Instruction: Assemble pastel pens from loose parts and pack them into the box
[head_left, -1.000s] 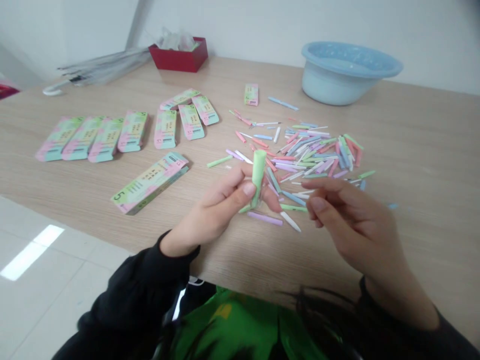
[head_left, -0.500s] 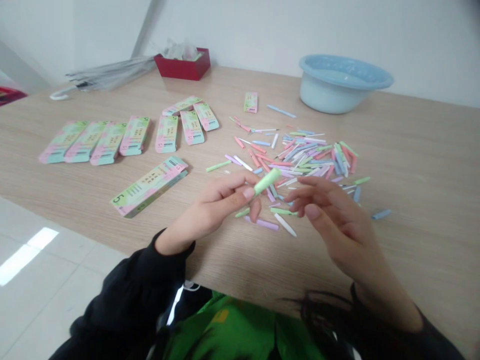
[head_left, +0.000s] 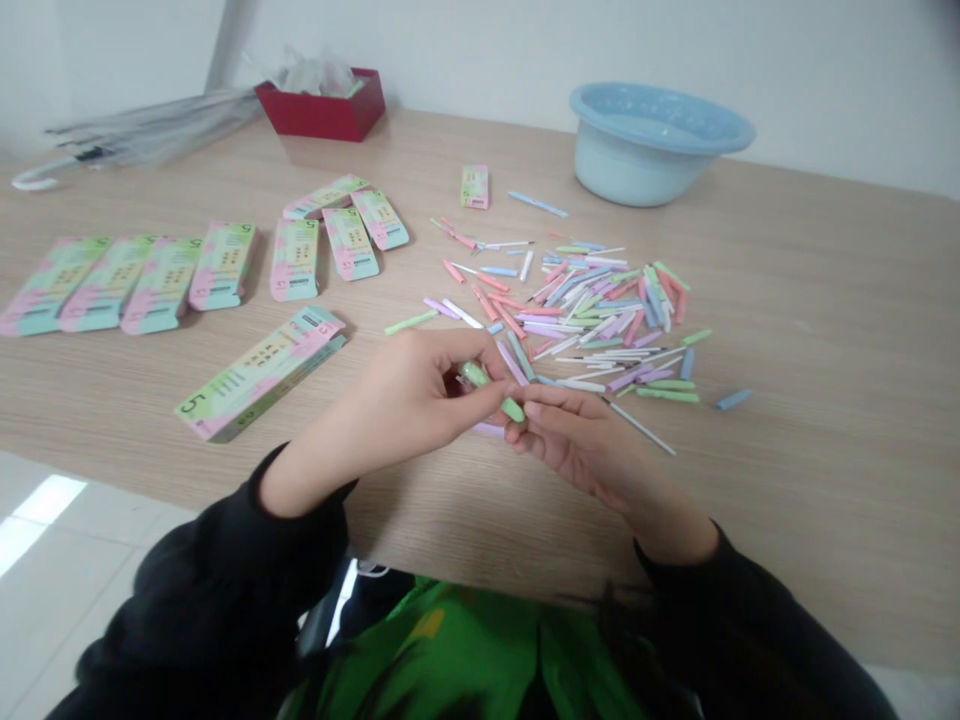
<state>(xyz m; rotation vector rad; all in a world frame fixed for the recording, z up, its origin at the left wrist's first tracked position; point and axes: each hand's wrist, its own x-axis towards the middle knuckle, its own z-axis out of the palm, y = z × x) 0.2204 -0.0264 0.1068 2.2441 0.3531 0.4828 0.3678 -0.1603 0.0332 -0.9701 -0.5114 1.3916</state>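
My left hand (head_left: 420, 395) is closed round a light green pen part (head_left: 513, 410), which slants down to the right. Its middle passes behind my left thumb, and a shiny green end (head_left: 474, 374) shows between thumb and fingers. With thumb and fingertips, my right hand (head_left: 589, 440) pinches at the lower end of this part. The two hands touch there. Just beyond them lies a loose heap of pastel pen parts (head_left: 592, 300) in pink, green, blue, purple and white. Thin white refills (head_left: 622, 358) lie at its near side, and one refill (head_left: 641, 427) is by my right hand.
A long pastel carton (head_left: 262, 375) lies left of my hands. Several smaller-looking cartons (head_left: 221, 262) are further left and back. At the back are a red box (head_left: 322, 115) with plastic bags, a clear umbrella (head_left: 157, 130) and a light blue basin (head_left: 649, 165).
My right hand has moved left and closed on the green part's end. That part, earlier pointing up to the right, now points down to the right. The view has shifted slightly right.
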